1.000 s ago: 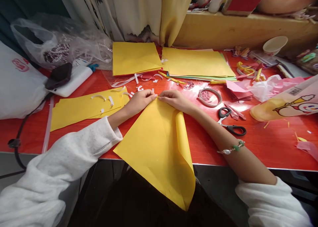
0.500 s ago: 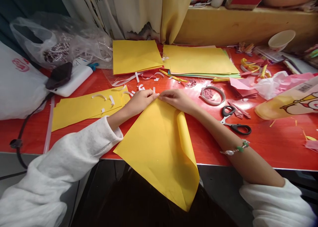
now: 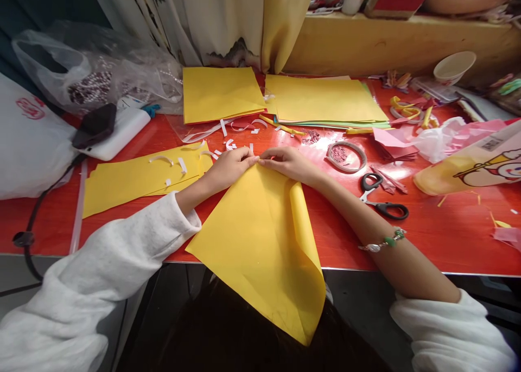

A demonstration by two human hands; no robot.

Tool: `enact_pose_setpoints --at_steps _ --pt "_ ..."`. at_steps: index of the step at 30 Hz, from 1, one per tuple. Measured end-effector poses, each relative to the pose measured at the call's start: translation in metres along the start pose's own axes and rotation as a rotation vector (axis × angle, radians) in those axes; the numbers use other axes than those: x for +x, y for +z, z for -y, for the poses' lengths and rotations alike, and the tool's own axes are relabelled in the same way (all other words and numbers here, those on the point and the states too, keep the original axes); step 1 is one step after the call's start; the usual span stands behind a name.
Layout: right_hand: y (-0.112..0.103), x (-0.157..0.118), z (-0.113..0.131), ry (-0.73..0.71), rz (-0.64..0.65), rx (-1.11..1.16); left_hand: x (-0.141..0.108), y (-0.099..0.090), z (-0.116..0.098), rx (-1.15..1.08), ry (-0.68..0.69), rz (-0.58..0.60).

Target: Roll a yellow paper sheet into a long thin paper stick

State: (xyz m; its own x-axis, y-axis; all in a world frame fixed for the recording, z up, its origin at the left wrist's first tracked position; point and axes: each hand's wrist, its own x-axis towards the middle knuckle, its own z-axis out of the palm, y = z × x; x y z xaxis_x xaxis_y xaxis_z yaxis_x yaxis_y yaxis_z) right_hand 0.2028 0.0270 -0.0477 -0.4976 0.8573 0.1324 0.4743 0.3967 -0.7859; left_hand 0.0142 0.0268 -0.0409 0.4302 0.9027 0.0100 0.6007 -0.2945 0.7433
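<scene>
Only the viewpoint shifts slightly since the earlier head frame. Left hand (image 3: 232,168) and right hand (image 3: 290,164) pinch the far corner of the yellow sheet (image 3: 260,236), equally near it; its long axis runs from their fingertips toward the person, overhanging the red table (image 3: 448,236), right side curled.

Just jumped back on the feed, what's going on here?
The left hand and right hand meet at the far corner of a yellow sheet, each pinching it with thumb and fingers. The sheet curls over along its right side, and its near end hangs past the edge of the red table. Scissors lie to the right, out of either hand's grip. Yellow paper pieces lie at left, with white scraps on top.
</scene>
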Motion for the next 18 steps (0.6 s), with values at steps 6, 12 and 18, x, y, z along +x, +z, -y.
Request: enact_pose_setpoints --at_steps 6,12,18 --pt "0.0012 0.0012 -0.0011 -0.009 -0.014 -0.012 0.0022 0.0028 0.0009 -0.011 -0.004 -0.020" --pt "0.0010 0.0024 -0.0034 -0.010 -0.014 -0.014 0.0027 0.0047 0.0002 0.030 -0.003 -0.039" --pt "0.0024 0.0004 -0.0034 -0.034 -0.025 0.016 0.0000 0.0045 -0.0068 0.121 0.000 -0.020"
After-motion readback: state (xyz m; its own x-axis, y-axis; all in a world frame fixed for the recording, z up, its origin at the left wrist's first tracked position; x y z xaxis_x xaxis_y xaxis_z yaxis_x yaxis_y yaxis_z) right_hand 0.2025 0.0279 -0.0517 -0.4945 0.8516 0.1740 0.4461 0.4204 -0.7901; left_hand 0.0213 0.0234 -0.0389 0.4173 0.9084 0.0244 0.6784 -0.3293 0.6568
